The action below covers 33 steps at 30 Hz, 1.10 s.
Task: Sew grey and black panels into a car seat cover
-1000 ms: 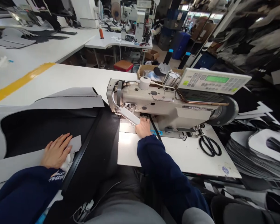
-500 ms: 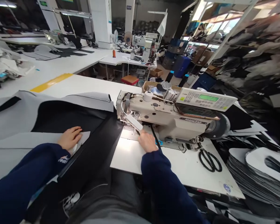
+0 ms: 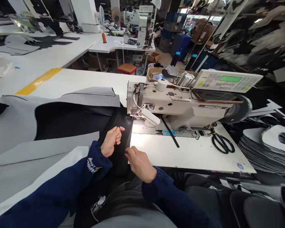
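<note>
In the head view my left hand is closed, its fingers curled and pinched above the black fabric. Close by on its right, my right hand is also closed, thumb against fingers, at the near left corner of the machine's white bed. Anything between the fingertips of either hand is too small to make out. Ahead stands a sewing machine with a small white lamp lighting its needle area. The black fabric reaches the needle area; grey panels joined to it spread left.
Blue thread snips and a narrow black strip lie on the bed. Black-handled scissors rest farther right. Stacked grey-black cut pieces stand at the right. A control panel tops the machine.
My left hand has lifted from the grey panel, moved right and closed. My right hand has come back from beside the needle area toward me. The view has shifted.
</note>
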### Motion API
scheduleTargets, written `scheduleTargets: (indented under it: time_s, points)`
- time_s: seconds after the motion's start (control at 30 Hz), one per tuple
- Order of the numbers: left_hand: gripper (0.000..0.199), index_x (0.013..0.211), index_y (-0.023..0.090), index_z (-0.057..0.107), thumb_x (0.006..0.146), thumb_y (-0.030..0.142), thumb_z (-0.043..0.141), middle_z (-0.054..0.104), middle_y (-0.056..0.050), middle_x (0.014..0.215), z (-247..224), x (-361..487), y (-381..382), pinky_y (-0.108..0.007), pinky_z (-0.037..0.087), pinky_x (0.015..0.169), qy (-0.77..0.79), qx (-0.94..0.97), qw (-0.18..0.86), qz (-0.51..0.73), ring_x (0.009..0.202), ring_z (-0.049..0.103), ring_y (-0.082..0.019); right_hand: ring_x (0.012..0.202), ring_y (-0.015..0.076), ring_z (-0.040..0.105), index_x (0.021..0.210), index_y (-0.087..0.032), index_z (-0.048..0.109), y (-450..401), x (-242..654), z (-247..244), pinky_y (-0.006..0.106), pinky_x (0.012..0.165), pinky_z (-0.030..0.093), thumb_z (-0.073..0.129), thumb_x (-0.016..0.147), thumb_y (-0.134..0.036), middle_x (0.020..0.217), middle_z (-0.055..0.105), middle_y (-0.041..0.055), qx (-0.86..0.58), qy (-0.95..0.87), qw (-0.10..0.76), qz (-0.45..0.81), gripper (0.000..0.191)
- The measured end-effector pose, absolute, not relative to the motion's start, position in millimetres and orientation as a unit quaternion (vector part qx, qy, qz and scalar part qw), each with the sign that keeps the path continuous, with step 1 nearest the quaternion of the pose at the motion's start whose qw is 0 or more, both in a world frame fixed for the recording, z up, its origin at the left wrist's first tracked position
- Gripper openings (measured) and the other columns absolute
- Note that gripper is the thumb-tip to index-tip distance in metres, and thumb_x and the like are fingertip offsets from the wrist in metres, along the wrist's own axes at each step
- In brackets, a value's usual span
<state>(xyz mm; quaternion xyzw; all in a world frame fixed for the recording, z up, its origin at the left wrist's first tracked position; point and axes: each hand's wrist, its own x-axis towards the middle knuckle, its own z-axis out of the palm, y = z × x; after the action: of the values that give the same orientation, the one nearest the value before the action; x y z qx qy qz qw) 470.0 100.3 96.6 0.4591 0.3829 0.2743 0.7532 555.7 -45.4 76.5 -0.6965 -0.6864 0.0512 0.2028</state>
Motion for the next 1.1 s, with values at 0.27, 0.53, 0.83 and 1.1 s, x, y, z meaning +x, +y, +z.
scheduleTargets:
  time_s: [0.27, 0.53, 0.83, 1.1]
  points:
    - [0.024, 0.083, 0.013, 0.056, 0.096, 0.019, 0.037, 0.026, 0.008, 0.052, 128.1, 462.3, 115.8, -0.014, 0.016, 0.033, 0.374, 0.233, 0.800, 0.408, 0.038, 0.020, -0.005, 0.086, 0.0232, 0.063, 0.126, -0.014, 0.047, -55.5, 547.8, 62.7, 0.036, 0.073, 0.053, 0.053, 0.095, -0.055, 0.098, 0.064, 0.0122, -0.583, -0.690, 0.429, 0.009, 0.052]
    - [0.019, 0.084, 0.015, 0.060, 0.090, 0.027, 0.047, 0.031, 0.007, 0.056, 137.1, 443.9, 96.6, -0.015, 0.017, 0.036, 0.368, 0.392, 0.751, 0.383, 0.040, 0.022, -0.005, 0.077, 0.0187, 0.064, 0.104, -0.021, 0.060, -64.6, 533.1, 74.3, 0.032, 0.064, 0.054, 0.046, 0.098, -0.017, 0.085, 0.066, 0.0075, -0.518, -0.671, 0.530, 0.013, 0.015]
    - [0.034, 0.073, 0.017, 0.063, 0.087, 0.044, 0.048, 0.040, 0.002, 0.058, 126.8, 418.5, 64.2, -0.023, 0.028, 0.049, 0.291, 0.765, 0.564, 0.104, 0.054, 0.036, -0.011, 0.080, 0.0153, 0.061, 0.082, -0.021, 0.060, -59.5, 546.3, 92.8, 0.027, 0.065, 0.051, 0.054, 0.094, -0.026, 0.087, 0.060, 0.0038, -0.574, -0.488, 0.646, 0.123, 0.014]
    - [0.043, 0.080, 0.018, 0.061, 0.095, 0.048, 0.035, 0.050, 0.001, 0.068, 124.5, 434.2, 73.5, -0.027, 0.036, 0.062, 0.259, 0.809, 0.524, 0.057, 0.065, 0.043, -0.014, 0.073, 0.0135, 0.062, 0.078, -0.019, 0.058, -32.5, 563.3, 78.2, 0.029, 0.069, 0.053, 0.057, 0.090, -0.029, 0.087, 0.061, 0.0026, -0.537, -0.433, 0.682, 0.244, 0.016]
